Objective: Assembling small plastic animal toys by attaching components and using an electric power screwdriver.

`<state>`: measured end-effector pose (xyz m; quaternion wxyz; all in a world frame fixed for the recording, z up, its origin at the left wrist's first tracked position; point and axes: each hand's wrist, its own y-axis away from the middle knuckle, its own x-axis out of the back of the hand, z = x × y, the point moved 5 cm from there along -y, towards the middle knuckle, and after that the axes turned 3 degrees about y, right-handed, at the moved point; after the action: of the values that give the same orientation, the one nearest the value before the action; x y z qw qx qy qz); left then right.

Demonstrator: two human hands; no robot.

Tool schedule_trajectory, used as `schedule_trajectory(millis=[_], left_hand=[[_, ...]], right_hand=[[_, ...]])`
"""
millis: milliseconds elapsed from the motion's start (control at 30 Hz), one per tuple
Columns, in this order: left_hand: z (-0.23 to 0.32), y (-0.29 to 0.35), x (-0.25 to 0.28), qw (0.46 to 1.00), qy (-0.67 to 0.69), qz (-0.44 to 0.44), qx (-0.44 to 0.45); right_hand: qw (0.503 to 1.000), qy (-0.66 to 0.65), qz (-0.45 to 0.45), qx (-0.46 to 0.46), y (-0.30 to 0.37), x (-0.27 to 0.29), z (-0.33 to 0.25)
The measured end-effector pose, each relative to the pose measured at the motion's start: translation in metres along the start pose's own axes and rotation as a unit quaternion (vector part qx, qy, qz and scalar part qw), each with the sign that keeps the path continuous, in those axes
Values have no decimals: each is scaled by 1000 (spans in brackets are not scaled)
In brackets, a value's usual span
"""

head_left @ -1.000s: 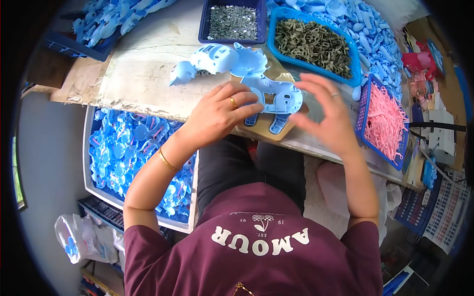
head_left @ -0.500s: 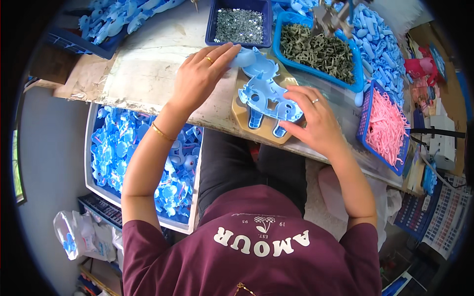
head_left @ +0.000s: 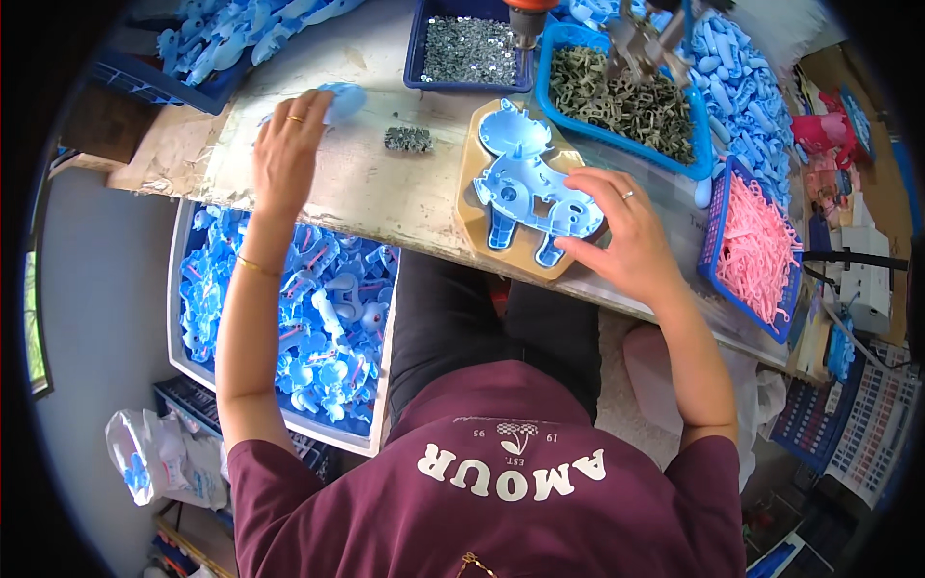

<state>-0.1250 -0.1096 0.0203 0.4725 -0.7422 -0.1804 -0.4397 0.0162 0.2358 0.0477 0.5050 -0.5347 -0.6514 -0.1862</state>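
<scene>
On the tan holder (head_left: pixel 472 220) lies an animal-shaped blue plastic shell half (head_left: pixel 525 183), hollow side up, with a round head part and two legs. My right hand (head_left: pixel 621 226) has thumb and fingers closed on its right edge. Over the table's left part, my left hand (head_left: pixel 289 149) is closed at the fingertips on a smooth, rounded blue plastic piece (head_left: pixel 344 101). That piece is smeared by motion and partly behind the fingers. Between the hands sits a small clump of metal bits (head_left: pixel 408 140).
Screws fill a dark blue tray (head_left: pixel 414 79); metal clips fill a light blue basket (head_left: pixel 626 144). An orange-red tool (head_left: pixel 532 17) hangs behind the holder. Pink straps lie in a purple-blue basket (head_left: pixel 713 255). Blue parts crowd a white-rimmed crate (head_left: pixel 173 289) below the table and a bin (head_left: pixel 164 87) at far left.
My left hand has moved left with the rounded blue piece, away from the shell half, uncovering the metal clump. My right hand stays at the shell half. The orange-red tool has come into view.
</scene>
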Motion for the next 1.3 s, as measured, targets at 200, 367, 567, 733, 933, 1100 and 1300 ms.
schedule_trajectory(millis=[200,367,567,733,933,1100,1300], left_hand=[[-3,3,-9,998,42,-27,35],[84,-23,38,948,317,10,-23],[169,-22,45,917,371,-84,-115],[193,-21,34,913,369,-111,-138],[198,-24,35,916,363,-91,-142],[196,-26,34,916,360,-105,-141],[198,-27,33,915,360,-114,-138]], right_hand=[[1000,2,-15,-7,1,0,0],[999,35,14,-22,2,6,-7],[996,70,30,-43,11,0,-5],[994,85,42,-52,12,-2,-10],[992,108,35,-60,14,-2,-14],[989,132,47,-55,15,-4,-18],[993,94,33,-55,13,4,-3]])
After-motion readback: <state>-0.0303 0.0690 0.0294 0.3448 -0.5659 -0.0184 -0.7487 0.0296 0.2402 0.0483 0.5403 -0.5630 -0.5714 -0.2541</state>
